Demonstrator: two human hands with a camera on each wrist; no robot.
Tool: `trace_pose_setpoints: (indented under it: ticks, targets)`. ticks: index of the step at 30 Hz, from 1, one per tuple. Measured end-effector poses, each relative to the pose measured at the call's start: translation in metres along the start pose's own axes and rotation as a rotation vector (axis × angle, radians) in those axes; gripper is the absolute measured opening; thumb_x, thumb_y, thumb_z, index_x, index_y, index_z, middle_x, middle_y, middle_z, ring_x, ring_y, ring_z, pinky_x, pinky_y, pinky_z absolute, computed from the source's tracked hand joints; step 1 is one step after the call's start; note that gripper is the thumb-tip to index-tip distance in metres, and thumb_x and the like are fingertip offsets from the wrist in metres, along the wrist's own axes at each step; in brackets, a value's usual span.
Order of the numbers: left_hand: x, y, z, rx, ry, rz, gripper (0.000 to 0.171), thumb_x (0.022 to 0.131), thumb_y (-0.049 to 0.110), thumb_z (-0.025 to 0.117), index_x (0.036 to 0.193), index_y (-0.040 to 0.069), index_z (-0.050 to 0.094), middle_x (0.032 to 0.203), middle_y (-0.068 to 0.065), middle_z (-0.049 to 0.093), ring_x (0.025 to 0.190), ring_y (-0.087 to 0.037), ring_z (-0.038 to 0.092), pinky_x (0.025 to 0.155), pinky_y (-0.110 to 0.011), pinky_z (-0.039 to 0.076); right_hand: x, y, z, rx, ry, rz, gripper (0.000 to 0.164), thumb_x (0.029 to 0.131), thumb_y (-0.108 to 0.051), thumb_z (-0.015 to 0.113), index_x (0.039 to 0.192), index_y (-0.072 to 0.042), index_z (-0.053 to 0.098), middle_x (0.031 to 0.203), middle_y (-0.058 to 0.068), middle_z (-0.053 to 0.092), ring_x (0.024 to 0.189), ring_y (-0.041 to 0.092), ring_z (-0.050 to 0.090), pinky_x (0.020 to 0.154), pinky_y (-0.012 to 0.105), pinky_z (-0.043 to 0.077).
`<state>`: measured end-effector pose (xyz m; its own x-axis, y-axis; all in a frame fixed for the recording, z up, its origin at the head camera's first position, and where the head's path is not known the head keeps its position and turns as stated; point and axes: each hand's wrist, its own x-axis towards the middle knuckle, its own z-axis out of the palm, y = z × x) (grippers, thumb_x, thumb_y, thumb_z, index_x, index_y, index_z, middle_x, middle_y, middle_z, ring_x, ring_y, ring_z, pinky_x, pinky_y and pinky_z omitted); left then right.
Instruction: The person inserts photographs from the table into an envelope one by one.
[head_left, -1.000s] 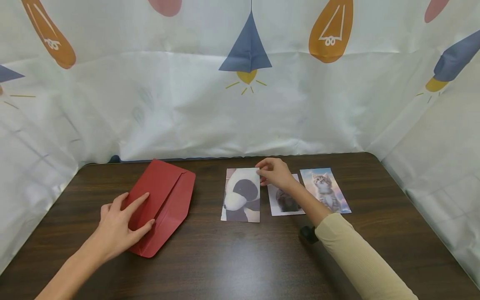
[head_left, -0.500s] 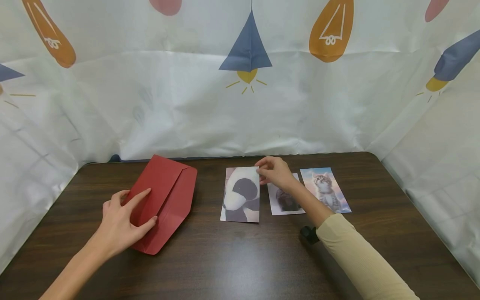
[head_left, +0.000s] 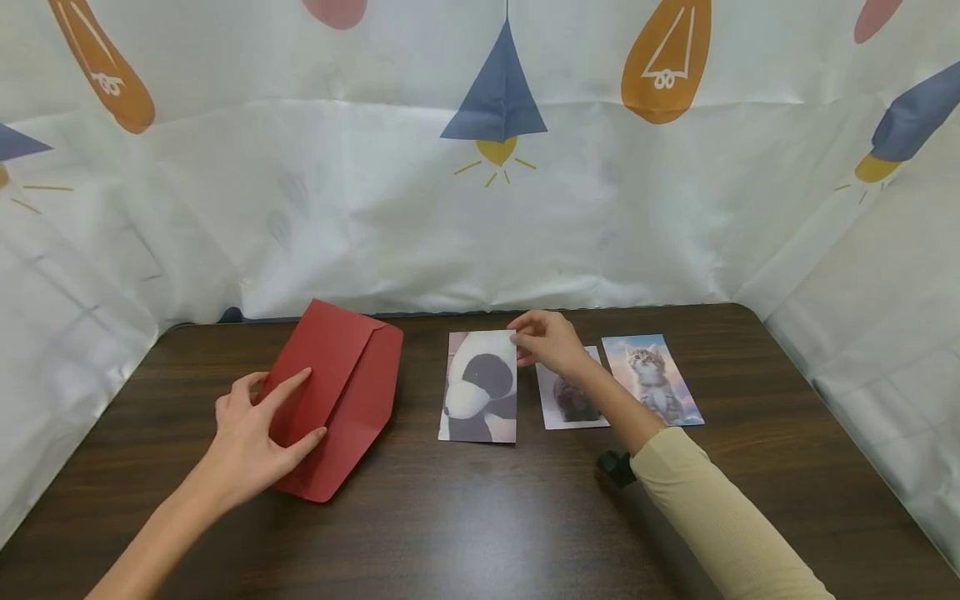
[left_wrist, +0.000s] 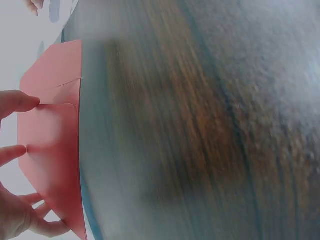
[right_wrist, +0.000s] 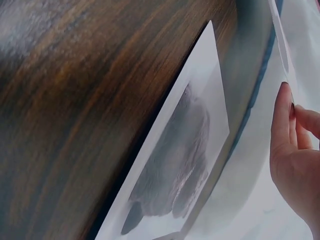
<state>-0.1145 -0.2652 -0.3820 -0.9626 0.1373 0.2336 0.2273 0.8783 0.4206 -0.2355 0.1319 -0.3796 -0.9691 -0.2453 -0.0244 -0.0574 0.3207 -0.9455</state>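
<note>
A red envelope (head_left: 322,375) with its flap spread open is tilted at the left of the table. My left hand (head_left: 251,437) holds it by its left side, thumb and forefinger on the face. In the left wrist view the other fingers (left_wrist: 52,227) are at the envelope's edge. My right hand (head_left: 551,342) pinches the upper right corner of a photo card (head_left: 480,392) showing a black-and-white plush-like animal. The right wrist view catches this card (right_wrist: 285,45) nearly edge-on, between thumb and fingers.
Under the right forearm lies a photo card (head_left: 555,408) of a dark animal, partly hidden. Right of it is a kitten photo card (head_left: 648,379). Behind the dark wooden table (head_left: 465,533) hangs a white curtain (head_left: 360,217) printed with lamps.
The left hand and red envelope have shifted slightly right and up, the envelope tilting more. The right hand and its photo card have moved a little left and up.
</note>
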Motion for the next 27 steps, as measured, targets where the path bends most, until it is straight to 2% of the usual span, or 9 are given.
trace_pose_setpoints:
  ticks: [4, 8, 13, 17, 22, 27]
  targets:
    - [0.001, 0.002, 0.003, 0.007, 0.022, 0.023, 0.077, 0.083, 0.023, 0.085, 0.149, 0.002, 0.053, 0.146, -0.044, 0.032, 0.126, -0.063, 0.03, 0.083, -0.069, 0.04, 0.0, 0.0, 0.0, 0.006, -0.003, -0.004, 0.024, 0.102, 0.0, 0.064, 0.124, 0.011, 0.066, 0.1, 0.02, 0.072, 0.073, 0.013, 0.069, 0.073, 0.033, 0.064]
    - [0.003, 0.003, 0.005, 0.006, 0.057, 0.076, 0.075, 0.082, 0.019, 0.086, 0.147, -0.001, 0.054, 0.148, -0.047, 0.031, 0.129, -0.066, 0.027, 0.089, -0.069, 0.034, 0.0, 0.0, 0.0, 0.015, -0.004, -0.009, 0.024, 0.103, 0.0, 0.064, 0.124, 0.011, 0.066, 0.097, 0.017, 0.071, 0.073, 0.013, 0.069, 0.073, 0.033, 0.064]
    - [0.007, 0.005, 0.007, -0.002, 0.084, 0.125, 0.075, 0.081, 0.015, 0.087, 0.146, -0.004, 0.055, 0.146, -0.048, 0.032, 0.134, -0.063, 0.028, 0.096, -0.068, 0.027, 0.001, 0.0, 0.0, 0.03, 0.0, -0.007, 0.023, 0.103, 0.0, 0.064, 0.124, 0.01, 0.067, 0.093, 0.014, 0.07, 0.073, 0.013, 0.068, 0.072, 0.031, 0.064]
    - [0.008, 0.009, 0.007, -0.001, 0.079, 0.105, 0.074, 0.083, 0.016, 0.086, 0.147, -0.003, 0.053, 0.148, -0.048, 0.031, 0.133, -0.065, 0.028, 0.096, -0.073, 0.029, 0.0, 0.0, -0.001, 0.047, -0.002, -0.008, 0.024, 0.103, -0.001, 0.064, 0.124, 0.01, 0.067, 0.093, 0.013, 0.07, 0.073, 0.014, 0.069, 0.072, 0.03, 0.063]
    - [0.008, 0.016, 0.006, 0.01, 0.027, 0.032, 0.076, 0.088, 0.021, 0.084, 0.152, 0.002, 0.049, 0.153, -0.046, 0.026, 0.128, -0.069, 0.028, 0.085, -0.083, 0.036, -0.001, -0.001, -0.001, 0.059, -0.004, -0.013, 0.025, 0.103, -0.001, 0.064, 0.125, 0.011, 0.066, 0.095, 0.014, 0.07, 0.073, 0.014, 0.069, 0.073, 0.03, 0.063]
    - [0.01, 0.02, 0.007, 0.019, 0.013, 0.023, 0.076, 0.09, 0.022, 0.082, 0.154, 0.003, 0.046, 0.155, -0.046, 0.022, 0.127, -0.069, 0.028, 0.083, -0.086, 0.037, -0.001, -0.002, -0.002, 0.053, 0.004, -0.014, 0.025, 0.103, -0.001, 0.064, 0.125, 0.011, 0.066, 0.096, 0.015, 0.071, 0.073, 0.014, 0.069, 0.074, 0.033, 0.064]
